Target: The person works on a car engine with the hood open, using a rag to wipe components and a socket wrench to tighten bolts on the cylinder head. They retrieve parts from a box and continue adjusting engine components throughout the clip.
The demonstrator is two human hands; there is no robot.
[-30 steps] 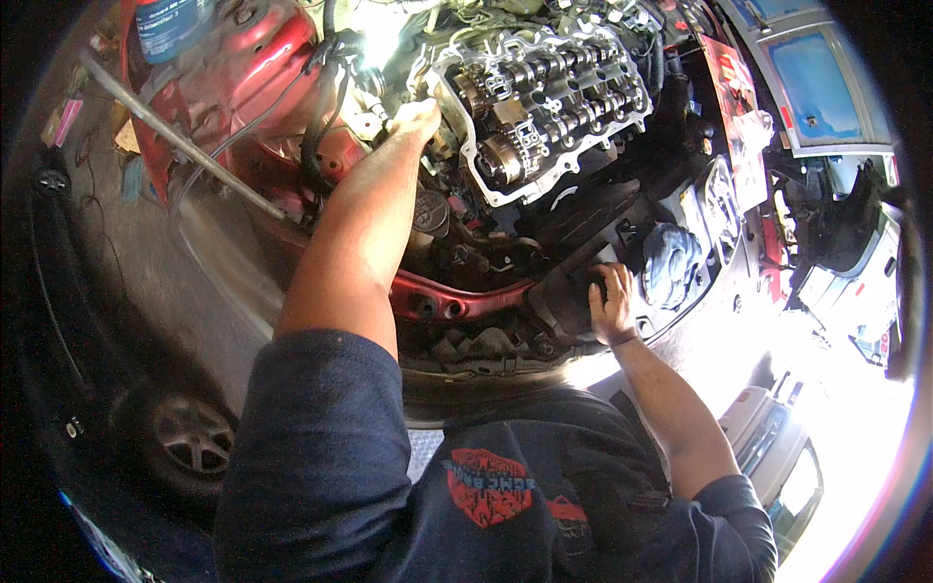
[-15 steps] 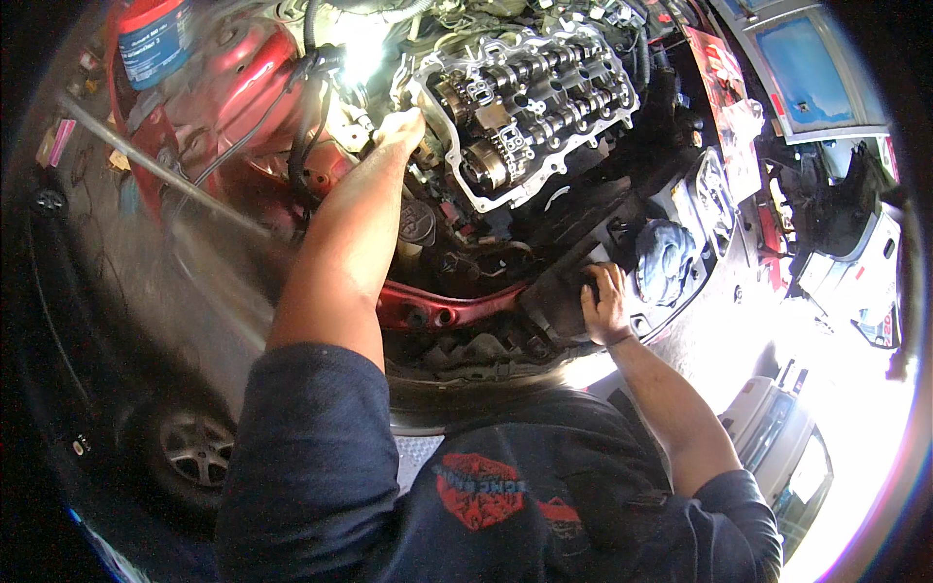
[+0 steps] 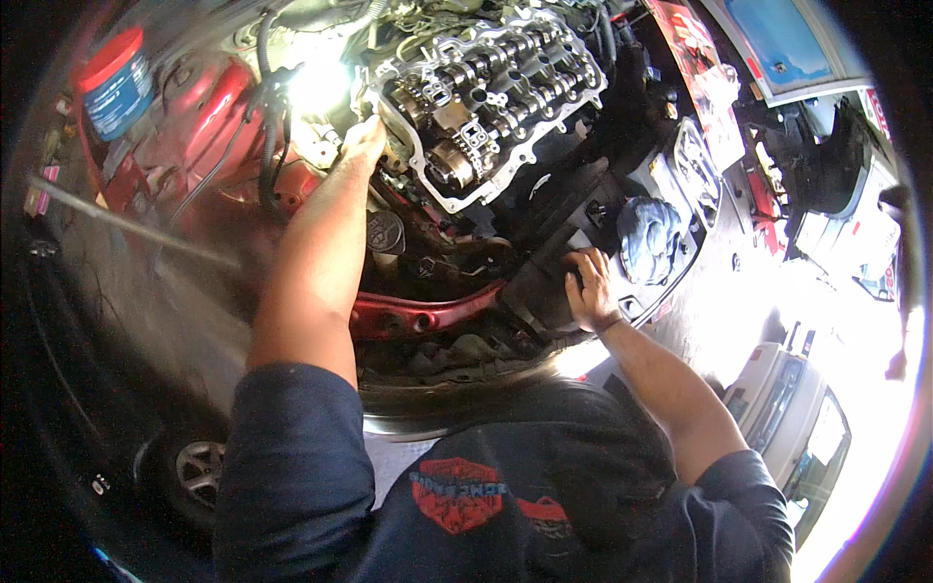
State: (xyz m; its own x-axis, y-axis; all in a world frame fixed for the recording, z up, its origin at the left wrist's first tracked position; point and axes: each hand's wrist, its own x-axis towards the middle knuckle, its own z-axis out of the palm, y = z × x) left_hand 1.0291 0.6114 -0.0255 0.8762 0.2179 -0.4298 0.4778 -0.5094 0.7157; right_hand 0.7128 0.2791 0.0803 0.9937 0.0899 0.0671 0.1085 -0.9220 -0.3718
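Observation:
My left hand (image 3: 364,143) reaches to the left end of an opened engine (image 3: 496,102), beside its pale metal rim. Its fingers are mostly hidden by the hand itself and glare, so what they hold or touch there cannot be made out. Shiny camshafts (image 3: 530,92) and round timing gears (image 3: 449,160) lie exposed inside the rim. My right hand (image 3: 591,291) rests on a black plastic panel (image 3: 539,291) at the front of the engine bay, fingers spread and holding nothing. Right beside it sits a crumpled blue-grey rag (image 3: 649,241).
A bright work light (image 3: 321,83) glares behind my left hand. On the red fender at left stands a blue tub with a red lid (image 3: 117,92). A black reservoir cap (image 3: 385,233) is near my left forearm. A metal gasket-like frame (image 3: 698,165) lies beyond the rag.
The view has shifted, so the engine and both hands appear farther left. My left hand stays at the engine's end, and my right hand stays on the black panel.

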